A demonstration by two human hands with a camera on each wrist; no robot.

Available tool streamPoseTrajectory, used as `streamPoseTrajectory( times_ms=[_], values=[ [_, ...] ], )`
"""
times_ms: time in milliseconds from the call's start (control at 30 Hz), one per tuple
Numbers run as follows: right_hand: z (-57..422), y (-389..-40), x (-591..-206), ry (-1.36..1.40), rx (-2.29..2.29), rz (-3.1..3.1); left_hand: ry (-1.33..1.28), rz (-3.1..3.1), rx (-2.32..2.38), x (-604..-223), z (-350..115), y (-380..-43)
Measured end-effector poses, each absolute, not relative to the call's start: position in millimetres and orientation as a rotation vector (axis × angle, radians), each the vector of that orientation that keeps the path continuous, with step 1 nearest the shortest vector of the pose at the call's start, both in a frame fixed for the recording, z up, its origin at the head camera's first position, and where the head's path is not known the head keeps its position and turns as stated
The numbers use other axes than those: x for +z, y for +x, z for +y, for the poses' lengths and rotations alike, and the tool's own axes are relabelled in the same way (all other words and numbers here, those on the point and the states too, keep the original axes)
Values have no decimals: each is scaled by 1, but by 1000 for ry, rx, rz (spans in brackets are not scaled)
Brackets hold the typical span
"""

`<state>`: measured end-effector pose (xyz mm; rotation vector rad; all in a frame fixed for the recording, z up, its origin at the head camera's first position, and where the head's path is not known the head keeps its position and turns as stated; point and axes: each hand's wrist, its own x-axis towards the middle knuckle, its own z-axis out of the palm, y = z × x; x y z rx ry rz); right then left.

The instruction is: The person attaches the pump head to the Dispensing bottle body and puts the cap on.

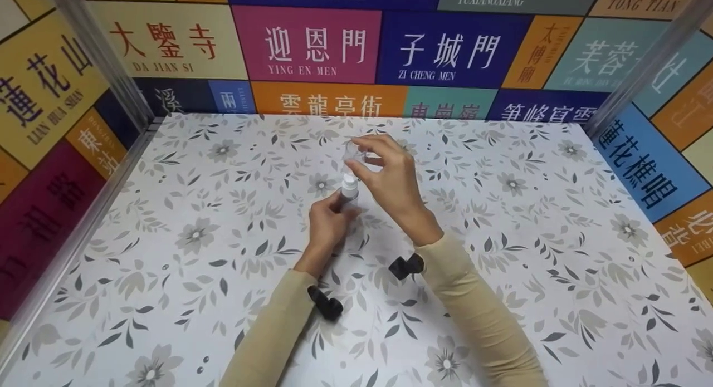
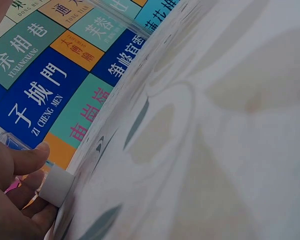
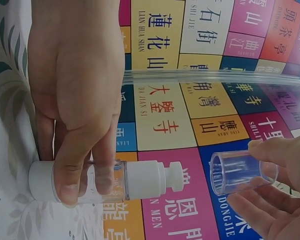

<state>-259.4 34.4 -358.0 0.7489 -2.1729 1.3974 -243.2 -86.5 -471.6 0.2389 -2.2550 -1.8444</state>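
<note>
A small clear pump bottle (image 3: 140, 179) with a white collar, white pump head and white base stands upright on the table. My left hand (image 1: 328, 220) grips its clear body, thumb on one side and fingers on the other; the white base (image 2: 57, 185) shows below that hand in the left wrist view. Above the pump head, my right hand (image 1: 392, 175) pinches a clear plastic cap (image 3: 237, 172) between thumb and fingers. In the right wrist view a gap separates the cap's open rim from the pump head.
The table (image 1: 195, 292) has a white cover printed with grey flowers and leaves. Colourful panels with Chinese lettering (image 1: 312, 47) rise behind it and at both sides. Clear upright posts (image 1: 106, 58) stand at the back corners. Each wrist carries a black camera mount (image 1: 326, 303).
</note>
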Motion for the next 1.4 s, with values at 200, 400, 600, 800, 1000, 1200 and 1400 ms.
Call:
streamPoseTrajectory(
  times_ms=[200,400,600,800,1000,1200,1400],
  values=[
    [33,-259,-361,750,1395,-2177,222,-2243,-1841,-472,-87,-244],
    [30,-261,-368,757,1429,-2171,203,-2240,-1815,-473,-87,-243],
    [28,-263,-373,762,1426,-2186,185,-2246,-1777,-472,-87,-243],
    [27,-263,-380,752,1415,-2200,173,-2266,-1735,-471,-87,-243],
    [28,-262,-384,742,1420,-2217,197,-2277,-1740,-470,-87,-243],
    [28,-261,-388,737,1423,-2224,195,-2291,-1715,-471,-87,-243],
    [27,-262,-392,740,1428,-2230,189,-2281,-1681,-471,-87,-243]
  ],
)
